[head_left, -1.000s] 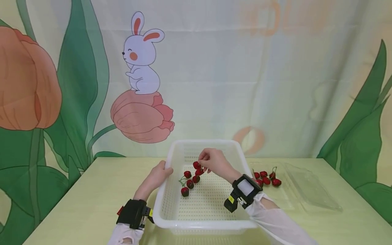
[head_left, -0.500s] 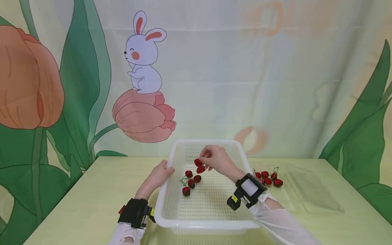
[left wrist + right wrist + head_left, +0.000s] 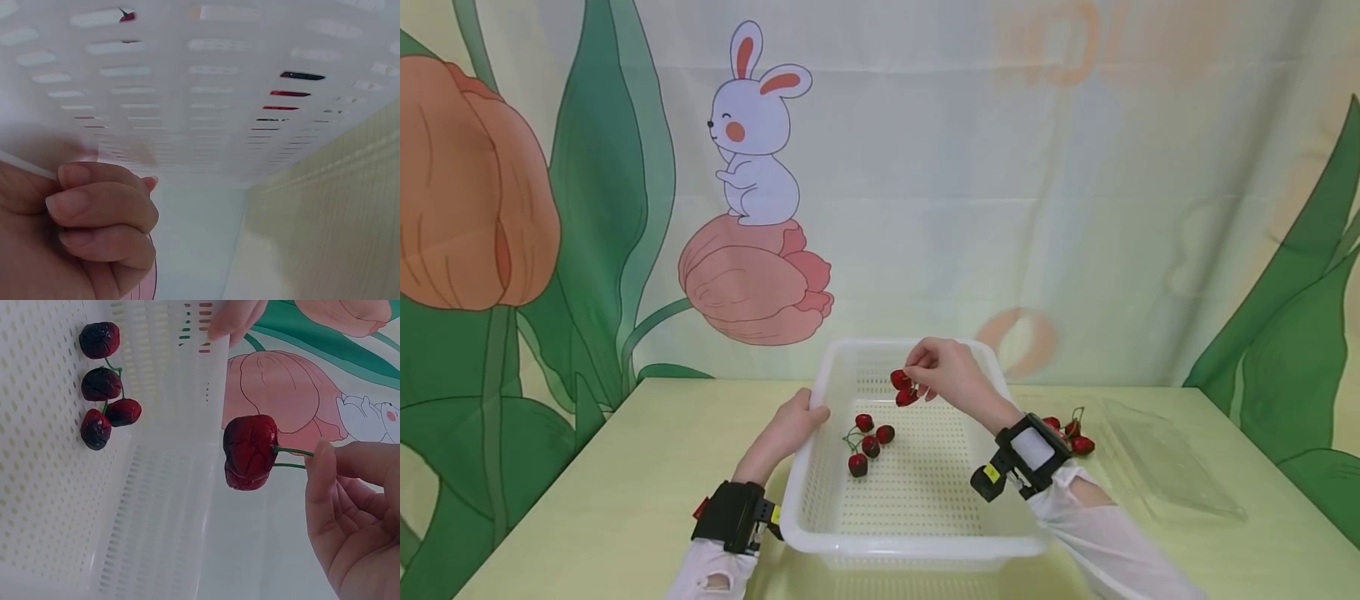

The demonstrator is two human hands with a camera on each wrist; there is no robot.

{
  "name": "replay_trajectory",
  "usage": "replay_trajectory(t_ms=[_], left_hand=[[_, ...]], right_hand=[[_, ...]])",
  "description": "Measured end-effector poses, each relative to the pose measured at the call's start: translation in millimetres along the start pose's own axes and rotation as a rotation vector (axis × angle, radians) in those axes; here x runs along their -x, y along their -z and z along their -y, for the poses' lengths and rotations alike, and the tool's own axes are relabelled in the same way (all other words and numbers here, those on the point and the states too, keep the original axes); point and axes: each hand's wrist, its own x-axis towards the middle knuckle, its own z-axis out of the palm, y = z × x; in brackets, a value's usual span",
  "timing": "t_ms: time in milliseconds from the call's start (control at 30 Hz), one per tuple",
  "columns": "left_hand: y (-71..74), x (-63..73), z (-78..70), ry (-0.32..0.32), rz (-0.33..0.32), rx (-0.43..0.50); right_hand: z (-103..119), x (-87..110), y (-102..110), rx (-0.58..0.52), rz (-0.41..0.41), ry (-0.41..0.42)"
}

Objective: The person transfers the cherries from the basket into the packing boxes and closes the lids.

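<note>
My right hand [image 3: 953, 372] pinches the green stems of a pair of cherries [image 3: 250, 450] between thumb and index finger, above the far part of a white plastic basket [image 3: 913, 547]. The two dark red fruits dangle from the fingertips. With my left hand [image 3: 792, 425] I grip the basket's left rim; in the left wrist view the curled fingers [image 3: 106, 212] sit at that edge. Several more cherries [image 3: 870, 446] lie on the basket floor toward its left side, their stems joined in places.
To the right of the basket, more cherries [image 3: 1081, 445] lie beside my right wrist, partly hidden by it. A clear plastic lid or tray [image 3: 1172, 458] rests on the pale yellow table [image 3: 587, 508]. Behind hangs a printed curtain [image 3: 925, 183].
My right hand has lifted the pair of cherries up and a little to the right, away from the others in the basket. The left hand keeps its hold on the rim.
</note>
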Motion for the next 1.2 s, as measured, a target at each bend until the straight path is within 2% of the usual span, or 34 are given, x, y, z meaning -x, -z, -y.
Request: replay_trajectory(t_ms=[233,467,867,1200], left_hand=[[0.3,-0.5,0.2,-0.013,0.001,0.002],[-0.7,-0.9,-0.2,0.002,-0.005,0.001],[0.5,2.9,-3.4,-0.006,-0.001,0.014],[0.8,3.4,-4.6,-0.006,-0.006,0.006]], right_hand=[[-2.0,1.4,8.7,0.017,-0.021,-0.017],[-4.6,4.2,14.5,0.031,-0.028,-0.014],[-16.2,10.7,26.1,-0.001,-0.055,-0.028],[-13.4,13.1,34.2,0.011,-0.06,-0.034]])
